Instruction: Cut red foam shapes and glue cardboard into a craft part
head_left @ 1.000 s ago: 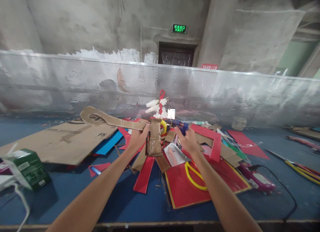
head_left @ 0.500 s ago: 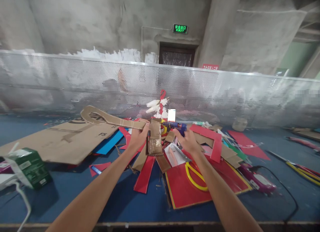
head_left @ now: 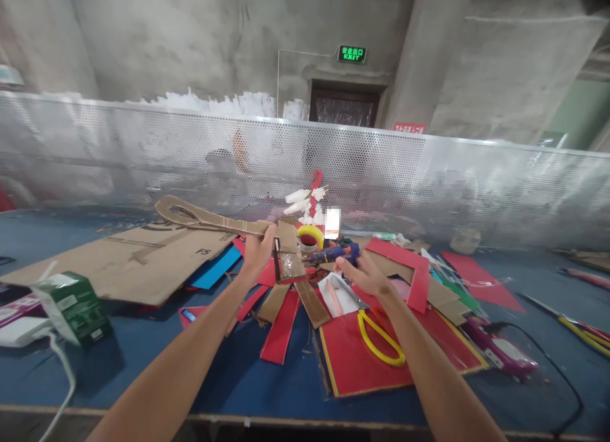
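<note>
My left hand (head_left: 258,254) is closed on a cardboard cutout (head_left: 216,224), a long strip with a loop at its far left end. At the strip's right end is a box-like cardboard part (head_left: 290,259) with a shiny patch, perhaps glue or tape. My right hand (head_left: 366,272) is wrapped round a blue glue gun (head_left: 328,254). Its nozzle points left, close to the box-like part; whether they touch I cannot tell. Behind them stands a yellow tape roll (head_left: 310,234). Below my right hand lie yellow-handled scissors (head_left: 376,343).
A large cardboard sheet (head_left: 119,264) and a green box (head_left: 76,312) are on the left. Red board (head_left: 366,366), red strips (head_left: 281,331) and cardboard scraps cover the middle. On the right lies a purple corded device (head_left: 505,353). A perforated metal screen (head_left: 190,143) runs behind.
The glue gun has come slightly lower beside the box-like part. The cardboard cutout has shifted a little, uncovering more of the tape roll. My view has turned slightly left.
</note>
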Demonstrator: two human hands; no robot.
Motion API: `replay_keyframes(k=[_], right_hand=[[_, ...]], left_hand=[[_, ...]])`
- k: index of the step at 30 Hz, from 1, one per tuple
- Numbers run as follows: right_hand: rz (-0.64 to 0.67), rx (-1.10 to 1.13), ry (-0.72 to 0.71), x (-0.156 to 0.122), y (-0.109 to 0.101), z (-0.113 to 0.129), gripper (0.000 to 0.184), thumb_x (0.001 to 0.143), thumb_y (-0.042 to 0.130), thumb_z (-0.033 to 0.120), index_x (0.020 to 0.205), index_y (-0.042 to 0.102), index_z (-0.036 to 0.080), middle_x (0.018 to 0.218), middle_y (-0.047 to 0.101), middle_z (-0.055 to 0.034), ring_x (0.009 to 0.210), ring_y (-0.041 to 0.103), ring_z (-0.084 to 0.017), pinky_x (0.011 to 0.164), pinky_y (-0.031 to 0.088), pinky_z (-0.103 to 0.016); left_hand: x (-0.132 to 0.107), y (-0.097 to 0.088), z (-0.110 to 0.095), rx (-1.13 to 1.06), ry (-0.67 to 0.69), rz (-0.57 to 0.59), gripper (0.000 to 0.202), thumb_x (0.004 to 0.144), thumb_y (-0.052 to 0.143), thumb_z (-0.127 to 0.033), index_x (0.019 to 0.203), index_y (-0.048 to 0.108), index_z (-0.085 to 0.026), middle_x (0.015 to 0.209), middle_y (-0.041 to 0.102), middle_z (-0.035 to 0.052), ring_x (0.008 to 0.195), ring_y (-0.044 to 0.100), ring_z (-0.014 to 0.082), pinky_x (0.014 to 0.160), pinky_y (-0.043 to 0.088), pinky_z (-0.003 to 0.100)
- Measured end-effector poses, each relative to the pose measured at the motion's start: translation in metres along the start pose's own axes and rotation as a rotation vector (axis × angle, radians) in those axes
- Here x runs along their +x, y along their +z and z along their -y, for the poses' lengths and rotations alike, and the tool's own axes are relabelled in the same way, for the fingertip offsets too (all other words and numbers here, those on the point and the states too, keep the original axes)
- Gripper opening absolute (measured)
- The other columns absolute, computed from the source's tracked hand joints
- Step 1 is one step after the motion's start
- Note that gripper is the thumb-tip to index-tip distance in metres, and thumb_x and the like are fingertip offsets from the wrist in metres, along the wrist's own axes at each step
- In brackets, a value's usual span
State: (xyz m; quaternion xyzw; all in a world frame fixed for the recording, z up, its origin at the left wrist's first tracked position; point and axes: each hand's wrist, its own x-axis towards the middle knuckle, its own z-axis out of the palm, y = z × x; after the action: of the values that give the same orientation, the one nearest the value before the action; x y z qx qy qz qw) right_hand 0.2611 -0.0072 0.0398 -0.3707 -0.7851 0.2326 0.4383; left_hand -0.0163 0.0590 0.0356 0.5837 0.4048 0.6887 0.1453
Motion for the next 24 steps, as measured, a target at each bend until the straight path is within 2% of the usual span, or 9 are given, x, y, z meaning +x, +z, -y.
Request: replay_keyframes(k=[5, 10, 18, 24], right_hand=[[0.045, -0.224, -0.06, 0.001, 0.008, 0.014, 0.034, 0.092, 0.058, 0.049, 0.081, 0.065, 0.018, 0.077, 0.068, -0.0045, 0.072, 0.061, -0.02, 0.066, 0.048, -0.029], [0.028, -0.344, -0.121, 0.003, 0.017, 0.016, 0.031, 0.093, 0.059, 0.048, 0.085, 0.068, 0.02, 0.082, 0.073, -0.0064, 0.079, 0.067, -0.024, 0.073, 0.049, -0.031], [0.003, -0.487, -0.179, 0.004, 0.024, 0.005, 0.032, 0.095, 0.056, 0.049, 0.086, 0.069, 0.021, 0.084, 0.074, -0.0084, 0.082, 0.068, -0.025, 0.074, 0.048, -0.03], [0.03, -0.484, -0.171, 0.004, 0.013, 0.009, 0.033, 0.095, 0.055, 0.047, 0.084, 0.069, 0.02, 0.072, 0.069, -0.0064, 0.068, 0.062, -0.022, 0.068, 0.045, -0.031]], left_hand=[[0.004, -0.007, 0.002, 0.035, 0.03, -0.01, 0.021, 0.089, 0.051, -0.031, 0.07, 0.052, -0.023, 0.059, 0.05, -0.0035, 0.063, 0.053, 0.0159, 0.065, 0.046, 0.027], [0.004, -0.007, 0.003, 0.075, 0.052, -0.004, 0.024, 0.089, 0.052, -0.031, 0.067, 0.047, -0.023, 0.064, 0.052, -0.0019, 0.067, 0.053, 0.0169, 0.067, 0.047, 0.028], [0.004, -0.004, 0.004, 0.107, 0.091, -0.002, 0.023, 0.089, 0.052, -0.032, 0.068, 0.049, -0.024, 0.069, 0.055, -0.0006, 0.07, 0.055, 0.0185, 0.073, 0.048, 0.03], [0.003, -0.007, -0.002, 0.122, 0.078, 0.002, 0.024, 0.091, 0.05, -0.03, 0.067, 0.049, -0.024, 0.067, 0.056, -0.001, 0.072, 0.058, 0.019, 0.074, 0.048, 0.03]])
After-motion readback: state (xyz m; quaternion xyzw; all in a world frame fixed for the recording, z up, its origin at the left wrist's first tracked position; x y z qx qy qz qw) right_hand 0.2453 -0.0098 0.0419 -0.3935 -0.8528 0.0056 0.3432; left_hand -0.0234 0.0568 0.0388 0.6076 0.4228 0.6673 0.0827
